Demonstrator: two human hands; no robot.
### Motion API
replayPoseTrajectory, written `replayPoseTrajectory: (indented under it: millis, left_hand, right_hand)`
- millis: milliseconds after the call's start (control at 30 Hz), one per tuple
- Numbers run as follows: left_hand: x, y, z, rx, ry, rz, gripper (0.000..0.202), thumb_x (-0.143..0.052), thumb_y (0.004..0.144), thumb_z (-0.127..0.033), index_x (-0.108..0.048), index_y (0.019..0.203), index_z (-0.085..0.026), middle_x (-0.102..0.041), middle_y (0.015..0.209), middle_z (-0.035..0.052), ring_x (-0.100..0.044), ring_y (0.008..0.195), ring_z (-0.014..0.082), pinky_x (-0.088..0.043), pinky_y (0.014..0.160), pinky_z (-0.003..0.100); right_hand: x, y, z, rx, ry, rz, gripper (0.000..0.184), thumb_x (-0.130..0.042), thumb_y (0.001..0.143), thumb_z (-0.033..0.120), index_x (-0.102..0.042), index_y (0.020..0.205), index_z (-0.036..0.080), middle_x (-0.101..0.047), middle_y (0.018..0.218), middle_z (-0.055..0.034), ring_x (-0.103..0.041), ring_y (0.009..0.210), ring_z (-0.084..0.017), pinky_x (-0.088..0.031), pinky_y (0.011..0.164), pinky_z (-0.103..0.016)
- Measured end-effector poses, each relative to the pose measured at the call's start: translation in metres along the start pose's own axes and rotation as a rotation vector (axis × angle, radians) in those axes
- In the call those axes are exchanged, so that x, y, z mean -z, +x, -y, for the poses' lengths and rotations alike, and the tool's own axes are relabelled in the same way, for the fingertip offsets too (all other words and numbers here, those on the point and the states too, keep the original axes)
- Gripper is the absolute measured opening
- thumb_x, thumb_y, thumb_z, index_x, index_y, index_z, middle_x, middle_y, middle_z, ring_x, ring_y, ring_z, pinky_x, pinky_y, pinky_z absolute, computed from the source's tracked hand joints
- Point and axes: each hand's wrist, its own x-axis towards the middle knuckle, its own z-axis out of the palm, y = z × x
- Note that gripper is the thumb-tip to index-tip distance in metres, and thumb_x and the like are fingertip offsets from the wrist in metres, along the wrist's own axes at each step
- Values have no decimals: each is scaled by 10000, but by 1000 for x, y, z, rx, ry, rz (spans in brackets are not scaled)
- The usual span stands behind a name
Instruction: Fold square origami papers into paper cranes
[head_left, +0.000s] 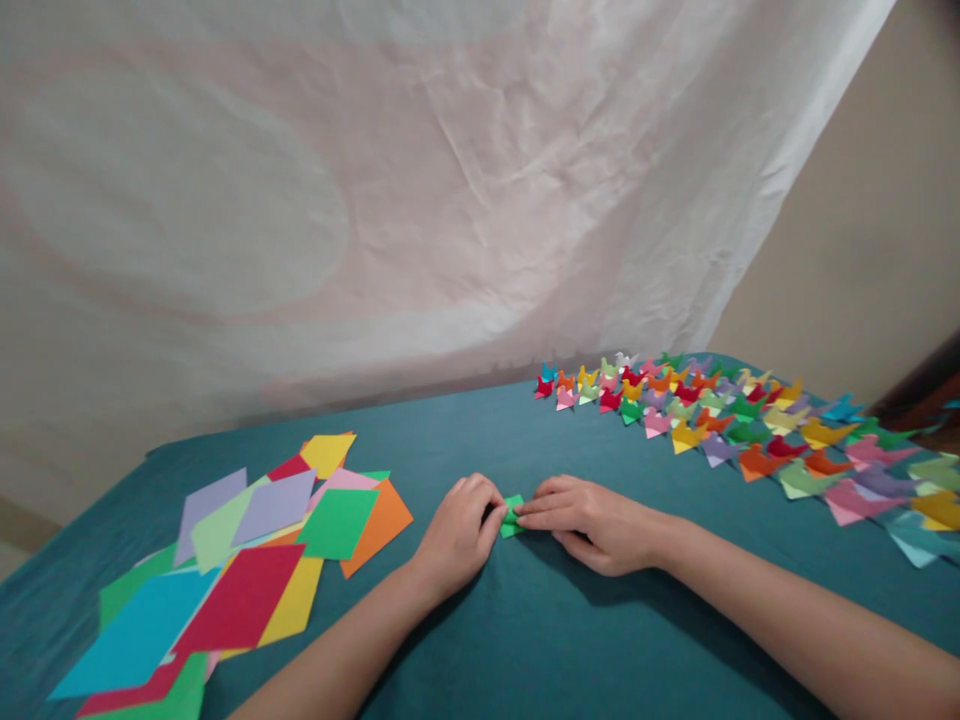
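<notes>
Closest to the camera, two bare forearms come in over the teal table cover (540,640) and meet at a small green paper (512,517), which lies on the cover about in the middle of the table. The left hand (457,535) is on the left side of the green paper, with its fingers curled and closed on that end. The right hand (589,520) is on the right side. Its fingers are stretched and kept together, the tips are on the paper, and the thumb seems to close from below, so I judge that both hands pinch the same piece. The paper is already folded small, but its shape is too tiny to read, and I cannot tell which fold is being made.

To the left of the green paper, and partly nearer than it, is a loose spread of flat coloured sheets (255,560) in red, yellow, blue, green, orange and lilac, which overlap each other. They are unfolded, so I think much material is left.

To the right of the green paper and farther back stand rows of folded paper figures (750,425) in many colours, close to each other. These look finished, so a large part of the work seems done.

Between the green paper and both groups the cover is bare, and nothing blocks the hands.

Behind the green paper, past the far edge of the table, hangs a wrinkled white cloth (375,200). To its right there is a beige wall (862,230).
</notes>
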Motion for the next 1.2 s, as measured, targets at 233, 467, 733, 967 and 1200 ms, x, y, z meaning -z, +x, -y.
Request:
replayPoseTrajectory:
  millis: [233,467,733,967,1200]
  left_hand:
    - [-3,0,0,-1,38,-30,135,-416,908,-193,-517,822,-168,-535,872,39,-494,839,175,-413,765,310]
    - [6,-7,-10,-35,163,-30,139,-436,905,-209,-539,991,-172,-565,997,59,-517,932,192,-431,813,336]
    - [2,-38,-48,-62,523,81,466,-435,900,-414,-476,1265,-128,-509,1309,105,-413,1221,283,-338,987,459]
    - [-4,-40,-45,-5,506,158,630,-376,872,-574,-429,1331,-146,-422,1389,101,-363,1275,298,-304,1036,468]
    - [-3,-40,-45,20,449,190,635,-368,873,-575,-423,1336,-143,-407,1397,112,-336,1294,301,-287,1054,473]
  right_hand:
    - [-6,-1,1,-1,-129,41,523,-432,749,18,-513,1257,113,-609,1187,-111,-506,1073,-214,-451,887,-381]
    - [-7,0,4,-34,-191,73,485,-413,774,41,-527,1243,95,-593,1202,-122,-506,1053,-219,-450,896,-374]
    - [-10,-1,0,-21,-152,31,519,-438,768,38,-498,1277,122,-604,1169,-132,-522,1049,-209,-454,890,-367]
    - [-10,-2,0,-28,-146,20,531,-444,776,42,-476,1301,120,-598,1178,-131,-527,1039,-212,-458,889,-373]
    - [-8,-1,1,-52,-146,57,489,-430,798,49,-496,1281,101,-584,1199,-124,-516,1049,-207,-443,918,-363]
